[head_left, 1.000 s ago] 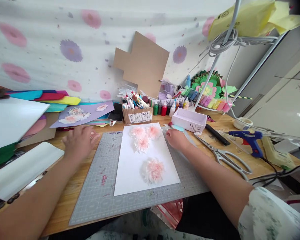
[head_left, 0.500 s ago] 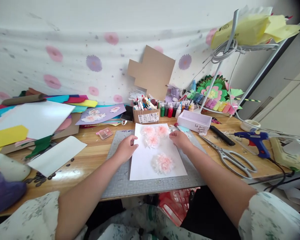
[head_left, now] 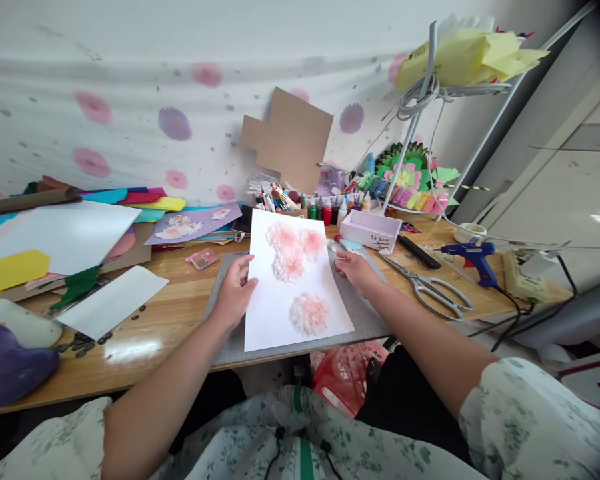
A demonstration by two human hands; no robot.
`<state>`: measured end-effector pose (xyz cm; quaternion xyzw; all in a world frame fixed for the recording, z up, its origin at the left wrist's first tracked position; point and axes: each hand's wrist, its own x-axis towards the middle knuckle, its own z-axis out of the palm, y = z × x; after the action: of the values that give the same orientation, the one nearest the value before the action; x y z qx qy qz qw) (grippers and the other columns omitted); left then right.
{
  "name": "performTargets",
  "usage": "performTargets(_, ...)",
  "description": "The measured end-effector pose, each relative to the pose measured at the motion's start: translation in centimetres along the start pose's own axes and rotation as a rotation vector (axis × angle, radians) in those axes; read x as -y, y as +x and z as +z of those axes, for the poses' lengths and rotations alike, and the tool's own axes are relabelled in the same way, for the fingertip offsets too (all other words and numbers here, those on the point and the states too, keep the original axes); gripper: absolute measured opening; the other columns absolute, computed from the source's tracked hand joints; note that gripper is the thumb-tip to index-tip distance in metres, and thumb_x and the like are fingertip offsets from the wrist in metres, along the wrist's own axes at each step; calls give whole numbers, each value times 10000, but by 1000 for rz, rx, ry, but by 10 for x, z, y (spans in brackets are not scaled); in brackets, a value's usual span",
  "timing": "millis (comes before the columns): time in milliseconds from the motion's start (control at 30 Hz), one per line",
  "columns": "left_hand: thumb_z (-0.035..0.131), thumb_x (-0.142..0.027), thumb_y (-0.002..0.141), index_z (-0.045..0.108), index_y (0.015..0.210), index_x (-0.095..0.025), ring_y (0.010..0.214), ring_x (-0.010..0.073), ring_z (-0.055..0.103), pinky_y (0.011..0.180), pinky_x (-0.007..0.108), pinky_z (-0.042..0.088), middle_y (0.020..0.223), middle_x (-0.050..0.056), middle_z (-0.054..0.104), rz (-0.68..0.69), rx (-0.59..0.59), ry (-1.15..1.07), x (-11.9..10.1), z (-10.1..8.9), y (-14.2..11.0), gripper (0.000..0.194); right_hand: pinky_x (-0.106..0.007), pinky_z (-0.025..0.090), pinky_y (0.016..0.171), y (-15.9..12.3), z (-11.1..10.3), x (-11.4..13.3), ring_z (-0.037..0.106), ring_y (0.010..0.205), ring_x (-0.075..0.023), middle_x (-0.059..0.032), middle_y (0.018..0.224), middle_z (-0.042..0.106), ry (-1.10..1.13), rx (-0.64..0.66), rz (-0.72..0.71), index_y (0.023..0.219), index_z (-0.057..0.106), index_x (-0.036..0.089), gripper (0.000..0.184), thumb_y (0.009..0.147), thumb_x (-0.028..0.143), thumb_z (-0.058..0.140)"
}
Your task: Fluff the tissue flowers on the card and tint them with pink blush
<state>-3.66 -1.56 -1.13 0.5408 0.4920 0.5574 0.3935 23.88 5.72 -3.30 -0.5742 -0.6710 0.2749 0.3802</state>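
Observation:
A white sheet of paper [head_left: 270,313] with several fluffy pink-and-white flowers [head_left: 309,314] on it is tilted up above the grey cutting mat [head_left: 365,320]. My left hand [head_left: 235,290] grips its left edge, thumb at the front and some fingers behind. By the right edge is my right hand [head_left: 356,270], its fingers loosely bent and seemingly just off the paper. The sheet's raised top hides part of the pen box [head_left: 297,213].
To the right lie scissors [head_left: 433,290], a black bar-shaped object [head_left: 419,252] and a blue glue gun [head_left: 473,259]. A lilac box [head_left: 370,230] and paint bottles [head_left: 327,212] stand behind. Coloured paper sheets [head_left: 60,233] pile up at the left, near a purple sheet with flowers [head_left: 195,225].
The flowered sheet has been lifted and tilted up from the mat, its top now covering part of the pen box. My right hand has come slightly off its edge. The view has shifted right.

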Motion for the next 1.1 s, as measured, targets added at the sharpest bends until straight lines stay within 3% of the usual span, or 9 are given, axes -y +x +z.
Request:
performTargets(167, 611, -266, 767, 400, 1260, -201, 913, 197, 653, 723, 279, 502, 1121, 100, 648, 126, -10, -30, -8, 5, -14, 540, -284, 527, 624, -16, -12, 15, 640, 670, -143, -45, 776, 691, 355, 138, 140, 903, 637, 169, 188, 858, 331, 551)
performTargets(267, 626, -270, 773, 329, 1345, -205, 931, 198, 652, 761, 285, 502, 1109, 104, 653, 197, -22, -26, -13, 10, -20, 648, -286, 504, 604, -30, -22, 23, 614, 625, -149, -29, 705, 676, 509, 118, 160, 749, 617, 183, 199, 752, 382, 627)
performTargets(367, 641, -311, 777, 290, 1405, -215, 845, 197, 662, 727, 289, 508, 1025, 83, 681, 192, -24, -70, -17, 10, -27, 725, -279, 480, 623, -49, -31, 29, 583, 624, -132, -8, 723, 667, 633, 75, 127, 725, 605, 190, 260, 679, 435, 678)
performTargets(467, 635, -376, 782, 561, 1150, -174, 783, 196, 643, 682, 276, 495, 905, 55, 686, 119, -28, -132, -19, 9, -37, 427, -278, 467, 629, -70, -39, 34, 567, 623, -125, -4, 720, 660, 711, 79, 102, 718, 617, 185, 293, 632, 443, 726)
performTargets(600, 617, -391, 803, 613, 854, -176, 672, 155, 574, 610, 242, 448, 729, -1, 619, 119, -94, -134, -21, 10, -52, 220, -268, 450, 618, -86, -46, 36, 552, 606, -114, 9, 686, 650, 761, 97, 84, 724, 646, 182, 284, 616, 421, 756)
performTargets(933, 626, -393, 793, 508, 666, -183, 550, 97, 359, 527, 212, 318, 597, -49, 401, 128, -178, -115, -17, 12, -51, 273, -263, 433, 594, -81, -45, 40, 539, 596, -111, 2, 664, 649, 738, 109, 72, 665, 641, 159, 316, 555, 404, 806)
performTargets(1100, 651, -405, 742, 477, 647, -190, 563, 95, 385, 555, 209, 353, 597, -52, 402, 48, -249, -109, -20, 8, -45, 292, -239, 412, 559, -75, -46, 40, 493, 559, -84, 39, 593, 570, 705, 109, 89, 599, 561, 164, 339, 562, 402, 800)
